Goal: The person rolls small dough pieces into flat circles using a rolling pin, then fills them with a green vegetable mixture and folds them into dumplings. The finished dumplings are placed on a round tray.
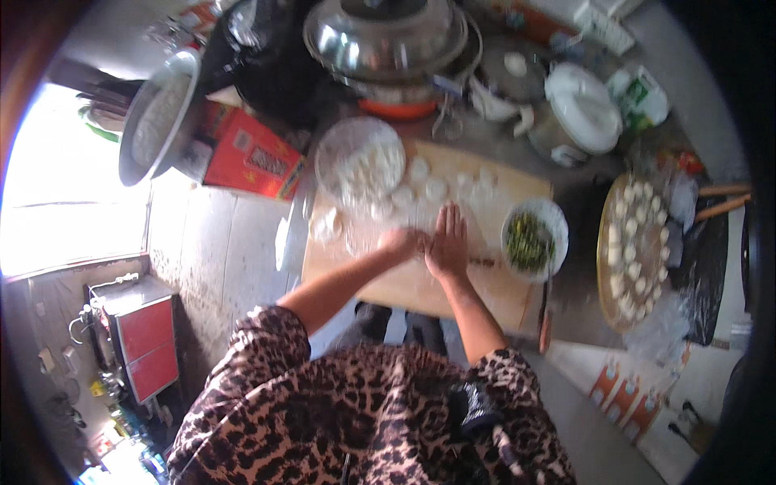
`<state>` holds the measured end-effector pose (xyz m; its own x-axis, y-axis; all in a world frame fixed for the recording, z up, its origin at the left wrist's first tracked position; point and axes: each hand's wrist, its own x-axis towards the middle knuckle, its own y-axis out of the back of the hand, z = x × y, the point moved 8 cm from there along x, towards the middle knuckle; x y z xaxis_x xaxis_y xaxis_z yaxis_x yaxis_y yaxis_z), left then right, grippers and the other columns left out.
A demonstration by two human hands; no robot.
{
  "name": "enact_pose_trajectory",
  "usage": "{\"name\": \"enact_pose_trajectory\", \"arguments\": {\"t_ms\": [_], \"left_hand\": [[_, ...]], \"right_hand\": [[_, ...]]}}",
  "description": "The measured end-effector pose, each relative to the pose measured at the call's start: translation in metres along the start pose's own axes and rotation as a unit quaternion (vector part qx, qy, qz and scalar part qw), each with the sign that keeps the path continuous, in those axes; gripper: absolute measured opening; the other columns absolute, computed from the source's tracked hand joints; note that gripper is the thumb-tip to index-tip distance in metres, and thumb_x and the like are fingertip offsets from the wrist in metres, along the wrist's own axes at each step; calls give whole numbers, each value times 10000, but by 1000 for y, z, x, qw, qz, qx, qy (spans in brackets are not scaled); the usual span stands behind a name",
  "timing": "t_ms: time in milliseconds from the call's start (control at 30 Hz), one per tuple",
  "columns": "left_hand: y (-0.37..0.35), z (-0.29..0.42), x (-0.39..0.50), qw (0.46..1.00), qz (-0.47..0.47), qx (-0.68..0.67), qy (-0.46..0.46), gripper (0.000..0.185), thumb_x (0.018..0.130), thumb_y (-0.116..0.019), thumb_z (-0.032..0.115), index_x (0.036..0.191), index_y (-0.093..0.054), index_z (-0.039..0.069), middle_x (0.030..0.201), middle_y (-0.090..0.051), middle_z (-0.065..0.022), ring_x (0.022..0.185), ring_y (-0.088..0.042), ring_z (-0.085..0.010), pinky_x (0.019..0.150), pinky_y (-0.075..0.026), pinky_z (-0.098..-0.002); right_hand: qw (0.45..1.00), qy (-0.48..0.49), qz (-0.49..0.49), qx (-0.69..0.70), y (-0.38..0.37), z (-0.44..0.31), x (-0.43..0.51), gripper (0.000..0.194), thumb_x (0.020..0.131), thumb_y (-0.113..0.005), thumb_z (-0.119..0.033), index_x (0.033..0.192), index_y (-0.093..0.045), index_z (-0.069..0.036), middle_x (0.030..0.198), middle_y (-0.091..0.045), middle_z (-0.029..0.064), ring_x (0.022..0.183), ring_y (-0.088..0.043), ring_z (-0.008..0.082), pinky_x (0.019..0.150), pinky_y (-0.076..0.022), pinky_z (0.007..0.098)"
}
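Note:
Both hands meet over a floured wooden board. My left hand is blurred and bent, its fingertips by the palm of my right hand; whether anything lies between them is hidden. My right hand is extended with its fingers straight and together, palm side not plain. Beyond them lie several flattened dough rounds. A clear bowl of dough pieces stands at the board's far left, and a lump of dough lies near the left edge. At the right is a white bowl of chopped green filling with a spoon in it.
An oval tray with many small dough pieces stands at the right. A knife with a wooden handle lies by the counter's near edge. Behind are a large lidded steel pot, a red carton and a tilted metal basin.

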<state>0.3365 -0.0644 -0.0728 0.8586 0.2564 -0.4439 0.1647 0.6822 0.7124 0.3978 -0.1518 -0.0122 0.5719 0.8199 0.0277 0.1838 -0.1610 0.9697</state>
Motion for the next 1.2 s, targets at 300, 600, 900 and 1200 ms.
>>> {"name": "enact_pose_trajectory", "arguments": {"t_ms": [300, 600, 900, 1200], "left_hand": [[-2, -18, -19, 987, 34, -154, 18, 287, 828, -704, 258, 1027, -638, 62, 980, -695, -204, 954, -661, -414, 804, -525, -503], [-3, -17, 1, 996, -12, -82, 46, 314, 879, -632, 307, 1123, -684, 116, 1113, -690, -153, 1039, -661, -374, 868, -539, -474], [16, -12, 6, 995, 86, -33, -24, 297, 837, -698, 346, 1053, -720, 142, 1000, -687, -174, 976, -654, -384, 830, -526, -509], [13, -28, -4, 998, 15, -59, -12, 288, 813, -716, 307, 985, -673, 80, 959, -708, -158, 915, -667, -390, 783, -527, -491]], "right_hand": [[998, 24, -59, 21, -13, -19, -96, 796, 927, -575, -389, 1495, -279, 84, 1554, -289, 301, 1458, -269, 444, 1181, -235, 543], [1000, 7, -27, 9, -16, -16, -51, 773, 958, -512, -384, 1504, -246, 94, 1576, -251, 295, 1476, -231, 432, 1202, -193, 530], [998, 30, 52, -19, 8, -11, 14, 687, 972, -511, -352, 1475, -326, 78, 1549, -336, 257, 1442, -315, 399, 1170, -256, 524], [998, 37, -37, 31, -12, -24, -57, 768, 938, -581, -359, 1505, -277, 61, 1567, -284, 274, 1456, -292, 394, 1178, -244, 521]]}}
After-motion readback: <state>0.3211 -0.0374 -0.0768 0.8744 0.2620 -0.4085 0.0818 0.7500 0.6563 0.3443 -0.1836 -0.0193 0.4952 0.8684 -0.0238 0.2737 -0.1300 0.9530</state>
